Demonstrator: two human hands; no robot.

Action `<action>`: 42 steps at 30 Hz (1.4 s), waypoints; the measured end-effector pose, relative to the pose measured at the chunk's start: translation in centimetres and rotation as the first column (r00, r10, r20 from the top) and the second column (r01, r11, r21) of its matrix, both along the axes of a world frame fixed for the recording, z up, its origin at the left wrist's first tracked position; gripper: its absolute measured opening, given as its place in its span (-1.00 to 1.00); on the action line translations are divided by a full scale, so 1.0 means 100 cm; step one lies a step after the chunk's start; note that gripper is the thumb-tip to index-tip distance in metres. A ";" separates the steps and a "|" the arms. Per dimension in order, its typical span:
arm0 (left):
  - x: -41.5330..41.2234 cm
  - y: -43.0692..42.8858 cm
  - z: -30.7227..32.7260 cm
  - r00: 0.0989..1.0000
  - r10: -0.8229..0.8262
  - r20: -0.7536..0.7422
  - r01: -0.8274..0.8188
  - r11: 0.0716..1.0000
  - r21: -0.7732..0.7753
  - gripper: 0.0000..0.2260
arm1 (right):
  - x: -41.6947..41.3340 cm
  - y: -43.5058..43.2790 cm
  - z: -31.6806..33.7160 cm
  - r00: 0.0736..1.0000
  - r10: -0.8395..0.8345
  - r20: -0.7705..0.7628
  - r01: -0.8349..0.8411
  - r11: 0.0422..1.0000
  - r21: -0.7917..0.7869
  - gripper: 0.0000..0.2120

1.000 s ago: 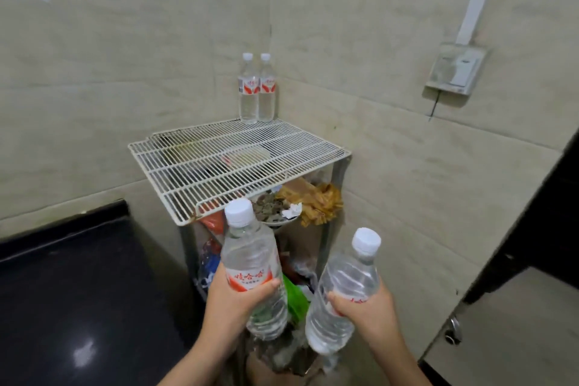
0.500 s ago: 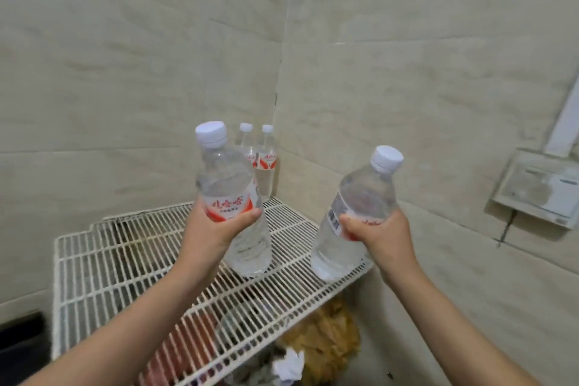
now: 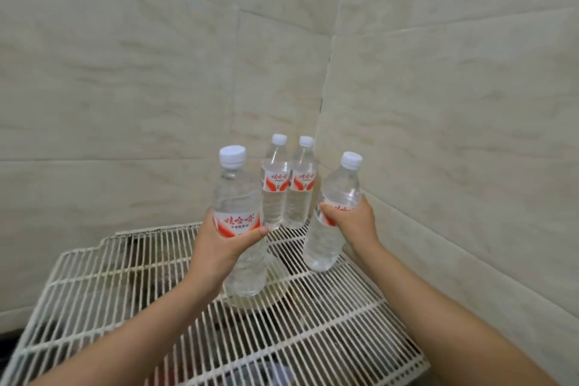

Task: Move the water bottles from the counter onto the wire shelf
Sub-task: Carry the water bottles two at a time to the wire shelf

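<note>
My left hand [image 3: 219, 251] grips a clear water bottle [image 3: 239, 194] with a white cap and red-and-white label, held upright just above the white wire shelf [image 3: 103, 285]. My right hand [image 3: 354, 224] grips a second bottle [image 3: 336, 197] of the same kind, tilted slightly right, its base close over the shelf near the right wall. Two more bottles [image 3: 286, 185] stand side by side on the shelf's far corner, between and behind the held ones. I cannot tell whether either held bottle touches the wires.
Beige tiled walls meet in a corner right behind the standing bottles and run close along the shelf's right side. Dark items show dimly beneath the wire grid. The shelf's left and near parts are bare wire.
Both hands carried their bottles forward and lower over the shelf toward the two standing in the corner. The view moved closer, and the lower clutter and wall switch are out of sight.
</note>
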State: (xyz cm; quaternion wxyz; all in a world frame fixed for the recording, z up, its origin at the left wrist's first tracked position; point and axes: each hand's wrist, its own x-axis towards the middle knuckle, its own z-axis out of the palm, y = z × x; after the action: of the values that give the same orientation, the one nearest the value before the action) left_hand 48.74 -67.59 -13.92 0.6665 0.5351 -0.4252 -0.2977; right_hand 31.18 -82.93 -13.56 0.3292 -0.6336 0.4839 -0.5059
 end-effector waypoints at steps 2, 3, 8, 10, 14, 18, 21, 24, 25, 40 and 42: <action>0.000 -0.008 0.000 0.998 0.064 0.002 -0.064 0.998 0.004 -0.28 | 0.011 -0.023 0.002 1.000 0.019 0.003 -0.020 1.000 0.006 -0.38; 0.000 -0.012 0.000 0.996 0.094 0.009 -0.094 0.996 0.005 -0.30 | 0.016 -0.033 0.002 0.999 0.036 -0.001 -0.036 0.999 0.005 -0.36; -0.003 -0.032 -0.005 0.980 0.194 0.048 -0.194 0.981 0.002 -0.38 | 0.029 -0.071 -0.003 0.984 0.155 -0.083 -0.155 0.988 0.007 -0.34; -0.006 -0.040 -0.009 0.972 0.222 0.073 -0.223 0.975 0.004 -0.37 | 0.026 -0.082 -0.006 0.972 0.222 -0.075 -0.224 0.975 -0.012 -0.35; -0.018 -0.069 -0.016 0.972 0.230 0.044 -0.230 0.973 0.012 -0.45 | 0.020 -0.092 -0.008 0.935 0.347 -0.068 -0.348 0.937 -0.011 -0.43; -0.034 -0.110 -0.018 0.973 0.229 0.010 -0.229 0.974 -0.006 -0.46 | 0.009 -0.089 -0.024 0.883 0.464 -0.071 -0.456 0.884 0.102 -0.54; -0.042 -0.135 -0.020 0.973 0.230 0.018 -0.230 0.973 0.000 -0.48 | 0.003 -0.082 -0.050 0.886 0.458 -0.076 -0.438 0.878 0.192 -0.43; -0.046 -0.153 -0.020 0.969 0.245 0.026 -0.246 0.969 0.011 -0.50 | 0.007 -0.077 -0.067 0.937 0.350 0.006 -0.345 0.921 0.182 -0.25; -0.046 -0.157 -0.021 0.968 0.250 0.030 -0.251 0.968 0.006 -0.50 | 0.010 -0.076 -0.070 0.946 0.323 0.023 -0.322 0.931 0.174 -0.25; -0.041 -0.152 -0.053 0.944 0.161 0.289 -0.192 0.978 0.082 -0.37 | 0.020 -0.072 -0.079 0.958 0.277 -0.078 -0.271 0.959 0.077 -0.32; -0.040 -0.148 -0.053 0.938 0.167 0.303 -0.207 0.973 0.104 -0.32 | 0.018 -0.066 -0.076 0.969 0.192 -0.154 -0.199 0.979 -0.035 -0.17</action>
State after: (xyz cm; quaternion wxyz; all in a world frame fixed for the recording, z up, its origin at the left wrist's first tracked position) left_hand 44.72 -82.44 -19.26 0.5840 0.6549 -0.4452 -0.1785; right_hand 32.97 -89.54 -21.16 0.3240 -0.7226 0.4296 -0.4339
